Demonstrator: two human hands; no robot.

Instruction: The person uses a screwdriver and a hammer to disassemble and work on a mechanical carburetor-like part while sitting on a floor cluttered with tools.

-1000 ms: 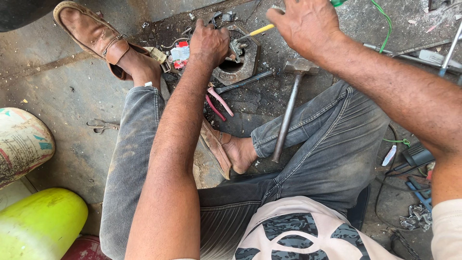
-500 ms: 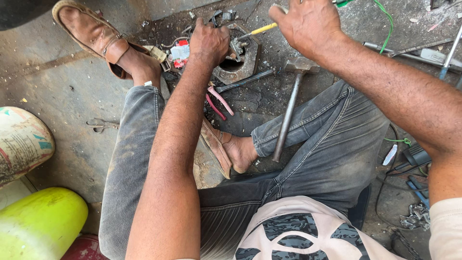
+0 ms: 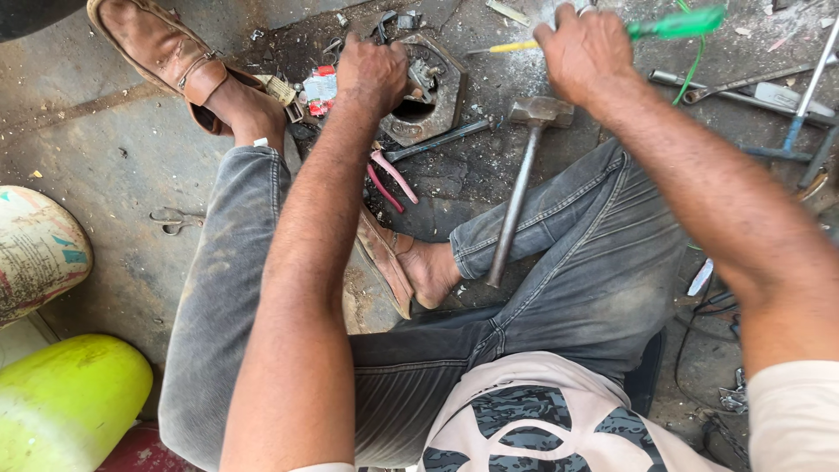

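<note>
On the grimy workshop floor, nearest the camera, a person sits in grey jeans with one brown shoe tucked under and the other brown shoe stretched out far to the left. Just beyond the tucked foot a hammer lies with its steel handle toward the body and its head pointing away, and pink-handled pliers lie beside the left forearm. Farther out, the left hand is closed in a fist pressing down on a worn metal housing with a dark round hole, covering its left edge. To the right of the housing and apart from it, the right hand is clenched around a green-handled screwdriver, its yellowish shaft pointing left toward the housing. Wrenches lie at the far right.
</note>
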